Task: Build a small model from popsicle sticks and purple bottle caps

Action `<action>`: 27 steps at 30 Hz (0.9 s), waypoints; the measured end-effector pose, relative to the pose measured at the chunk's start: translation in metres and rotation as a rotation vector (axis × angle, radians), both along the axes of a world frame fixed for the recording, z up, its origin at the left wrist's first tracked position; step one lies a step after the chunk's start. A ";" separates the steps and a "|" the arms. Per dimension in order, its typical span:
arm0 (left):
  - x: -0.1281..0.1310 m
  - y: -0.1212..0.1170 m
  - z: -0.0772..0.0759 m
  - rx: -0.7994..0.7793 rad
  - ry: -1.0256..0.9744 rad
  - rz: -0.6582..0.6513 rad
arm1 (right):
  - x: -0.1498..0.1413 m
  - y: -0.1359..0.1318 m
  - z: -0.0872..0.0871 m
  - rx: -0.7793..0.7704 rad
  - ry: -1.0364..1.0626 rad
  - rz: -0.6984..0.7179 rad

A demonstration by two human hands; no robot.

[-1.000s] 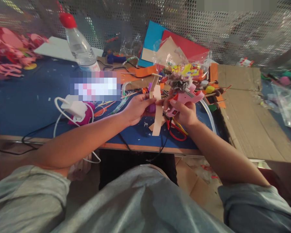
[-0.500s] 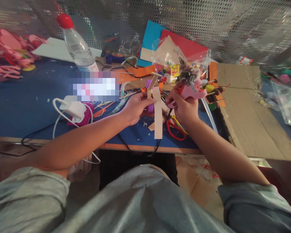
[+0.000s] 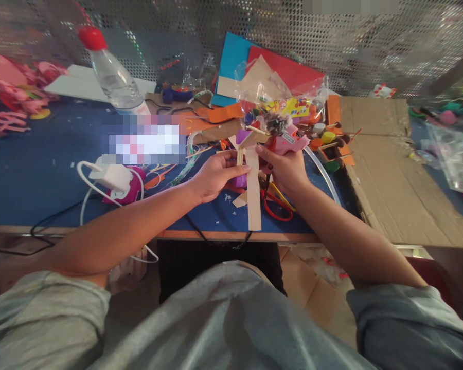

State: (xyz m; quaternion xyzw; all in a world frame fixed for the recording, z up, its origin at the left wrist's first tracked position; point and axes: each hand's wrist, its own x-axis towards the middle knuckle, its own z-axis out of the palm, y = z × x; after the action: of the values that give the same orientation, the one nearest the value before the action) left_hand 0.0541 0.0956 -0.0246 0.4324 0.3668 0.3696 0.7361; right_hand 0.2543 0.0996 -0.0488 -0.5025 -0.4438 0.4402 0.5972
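My left hand [image 3: 216, 177] pinches a small piece made of pale wooden sticks [image 3: 239, 155] and a beige card strip [image 3: 254, 203], which hangs down toward the table's front edge. Closed around a pink glue gun [image 3: 291, 144] is my right hand [image 3: 289, 169], its thumb or finger close to the strip's top. Whether that fingertip touches the strip, I cannot tell. The gun's nozzle is hard to make out among the clutter. Below the right hand lie scissors [image 3: 277, 211] with red and yellow handles. Something purple [image 3: 239, 181] shows behind the left fingertips.
A red-capped bottle [image 3: 116, 77] and a white charger [image 3: 111, 174] on a magenta block stand to the left. Cables cross the blue table [image 3: 38, 169]. Behind are coloured sheets [image 3: 231, 61] and a plastic bag [image 3: 289, 103]; cardboard [image 3: 393, 180] covers the right side.
My right hand has come left with the glue gun, closer to the strip and my left hand. The strip hangs slightly lower in view. The camera view has shifted a little.
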 end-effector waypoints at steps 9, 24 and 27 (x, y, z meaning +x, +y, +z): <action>0.005 0.001 0.010 -0.095 0.016 0.086 | -0.001 0.002 0.004 0.115 0.081 -0.018; 0.006 -0.003 0.009 -0.039 0.152 0.048 | -0.005 -0.006 0.001 0.147 0.017 0.033; 0.007 -0.003 0.006 -0.018 0.171 0.026 | -0.006 -0.006 -0.001 0.163 0.011 0.024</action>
State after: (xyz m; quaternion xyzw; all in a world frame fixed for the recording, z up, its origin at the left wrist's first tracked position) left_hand 0.0610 0.0921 -0.0183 0.4512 0.4372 0.3374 0.7010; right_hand 0.2487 0.0937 -0.0493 -0.4446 -0.4807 0.4126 0.6333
